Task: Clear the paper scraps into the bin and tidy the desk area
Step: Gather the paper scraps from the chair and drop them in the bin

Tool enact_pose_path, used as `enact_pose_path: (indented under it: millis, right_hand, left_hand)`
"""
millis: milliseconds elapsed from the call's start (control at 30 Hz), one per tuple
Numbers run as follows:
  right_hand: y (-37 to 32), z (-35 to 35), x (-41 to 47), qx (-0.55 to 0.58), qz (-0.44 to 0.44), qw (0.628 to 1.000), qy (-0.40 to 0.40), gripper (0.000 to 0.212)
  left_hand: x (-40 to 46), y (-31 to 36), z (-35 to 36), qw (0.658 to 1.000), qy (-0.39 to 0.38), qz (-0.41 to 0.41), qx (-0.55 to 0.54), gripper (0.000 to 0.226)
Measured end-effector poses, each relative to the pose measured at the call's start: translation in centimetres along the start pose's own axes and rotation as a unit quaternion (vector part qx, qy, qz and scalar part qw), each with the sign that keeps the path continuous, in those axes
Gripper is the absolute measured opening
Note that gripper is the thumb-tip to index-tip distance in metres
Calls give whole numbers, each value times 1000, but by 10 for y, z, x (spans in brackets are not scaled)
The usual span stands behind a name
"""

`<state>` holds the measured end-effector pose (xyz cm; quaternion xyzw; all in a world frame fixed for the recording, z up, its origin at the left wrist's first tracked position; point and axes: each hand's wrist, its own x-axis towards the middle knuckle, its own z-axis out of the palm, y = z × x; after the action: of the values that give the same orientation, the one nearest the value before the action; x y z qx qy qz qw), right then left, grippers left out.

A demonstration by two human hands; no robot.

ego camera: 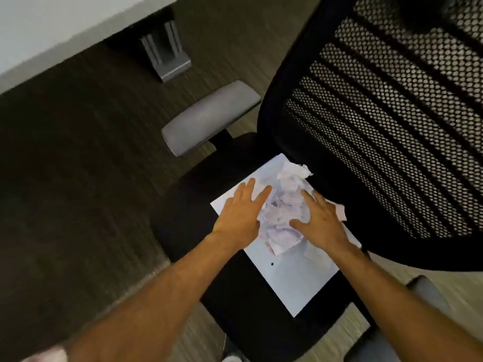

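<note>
A heap of crumpled white paper scraps (283, 205) lies on a flat white sheet (295, 280) spread over the black seat (235, 317) of an office chair. My left hand (240, 215) rests against the heap's left side, fingers spread. On the heap's right side, my right hand (318, 220) does the same with its fingers apart. Both hands touch the scraps from opposite sides; neither has closed around them. A small scrap (339, 211) pokes out beyond my right hand. No bin is in view.
The chair's black mesh backrest (392, 126) rises at the right. Its grey left armrest (209, 117) sits beyond the seat, and part of the right armrest (428, 291) shows at the lower right. A white desk edge (52, 35) and its grey leg (167, 52) stand over dark carpet.
</note>
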<state>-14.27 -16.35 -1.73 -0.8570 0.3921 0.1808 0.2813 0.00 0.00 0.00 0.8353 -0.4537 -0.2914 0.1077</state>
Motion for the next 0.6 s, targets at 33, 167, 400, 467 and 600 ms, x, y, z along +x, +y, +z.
enact_pose_path:
  millis: [33,167,400,467,600]
  right_hand:
    - [1,4,4,-3,2,1000,-6,91]
    - [1,16,8,-32,15,999,-16,92]
    - [5,25,4,-20,19,1000,13,77]
    - [-4,24,1,-16,22,999,37,68]
    - [-12,34,4,-102,20,994,21,73]
  left_hand:
    - [10,0,3,999,-11,3,30,93]
    - [41,1,11,995,-41,-6,96,98]
    - [56,16,17,988,-80,-35,127,96]
    - [56,16,19,989,-66,-43,123,85]
    - [57,19,18,991,-59,-57,109,74]
